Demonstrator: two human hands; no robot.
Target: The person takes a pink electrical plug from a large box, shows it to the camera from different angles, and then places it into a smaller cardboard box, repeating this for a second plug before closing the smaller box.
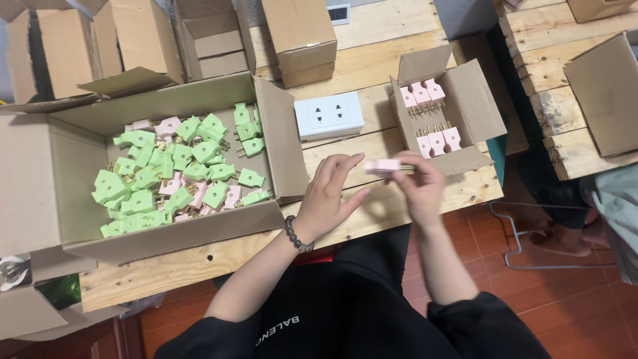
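Note:
My right hand [419,189] grips a pink plug [383,166] with brass prongs, holding it level above the wooden table [359,66]. My left hand [330,194] is beside it with fingers spread, holding nothing, a bead bracelet on the wrist. A large cardboard box [66,166] to the left holds several green and pink plugs [179,173]. A small open carton [475,100] to the right holds two rows of pink plugs [428,116] standing upright.
A white wall socket block [328,116] lies on the table between the two boxes. Several closed and open cardboard cartons [302,40] stand along the back. Another person's foot [561,236] and a wire frame show on the tiled floor at right.

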